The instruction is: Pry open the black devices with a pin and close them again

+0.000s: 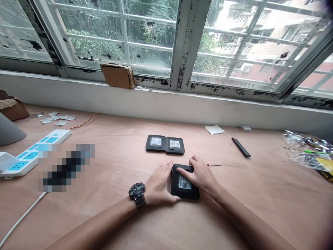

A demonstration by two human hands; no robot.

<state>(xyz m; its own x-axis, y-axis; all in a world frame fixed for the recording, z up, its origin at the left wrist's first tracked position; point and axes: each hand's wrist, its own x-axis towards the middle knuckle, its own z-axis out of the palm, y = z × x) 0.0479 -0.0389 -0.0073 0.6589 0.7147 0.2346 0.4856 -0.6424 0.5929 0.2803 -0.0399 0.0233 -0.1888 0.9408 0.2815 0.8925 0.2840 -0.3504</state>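
The black device (184, 182) lies flat on the wooden table (125, 222) just in front of the person, label side up, its slightly longer axis running roughly toward the window, tilted a little left. The left hand (158, 182) is pressed open against its left edge and the right hand (200, 175) lies over its top right corner with fingers curled on it; neither lifts it. Two like devices (165, 144) sit side by side, touching, further back, so I judge two placed and this one still in hand.
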